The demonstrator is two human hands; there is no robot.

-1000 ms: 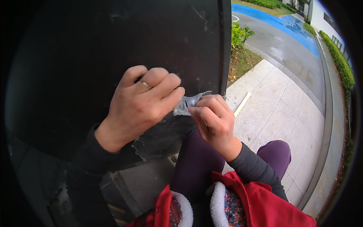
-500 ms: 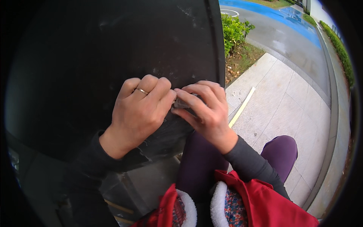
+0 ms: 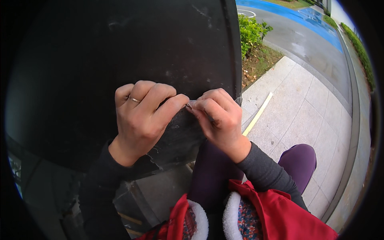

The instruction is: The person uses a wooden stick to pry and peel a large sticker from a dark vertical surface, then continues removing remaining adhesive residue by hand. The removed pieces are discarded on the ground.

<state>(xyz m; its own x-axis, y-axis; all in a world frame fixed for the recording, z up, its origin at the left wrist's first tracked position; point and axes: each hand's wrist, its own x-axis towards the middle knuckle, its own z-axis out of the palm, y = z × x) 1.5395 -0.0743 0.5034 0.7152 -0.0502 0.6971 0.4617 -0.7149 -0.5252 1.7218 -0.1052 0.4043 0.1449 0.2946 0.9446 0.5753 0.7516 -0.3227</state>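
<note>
My left hand (image 3: pixel 143 116), with a ring on one finger, is closed, its thumb and index finger pinched together. Close against its fingertips, my right hand (image 3: pixel 221 116) is closed in a pinch too. Between the two pinches shows a small bit of clear, thin plastic film (image 3: pixel 192 103); most of it is hidden by the fingers. Both hands are in front of a large black panel (image 3: pixel 168 48) with a smooth, scuffed surface. Whitish scratches and thin loose threads mark its lower part.
To the right lies pale stone paving (image 3: pixel 302 104) with a long cream strip (image 3: pixel 258 114) on it. A green shrub (image 3: pixel 252 34) grows by the panel's right edge. Grey tiles (image 3: pixel 162 192) show below the panel. My knee (image 3: pixel 298 164) is at the lower right.
My left fingers have shifted slightly left, and its thumb and index finger now stretch toward the right hand. The right fingers have drawn into a tighter pinch, covering more of the clear film.
</note>
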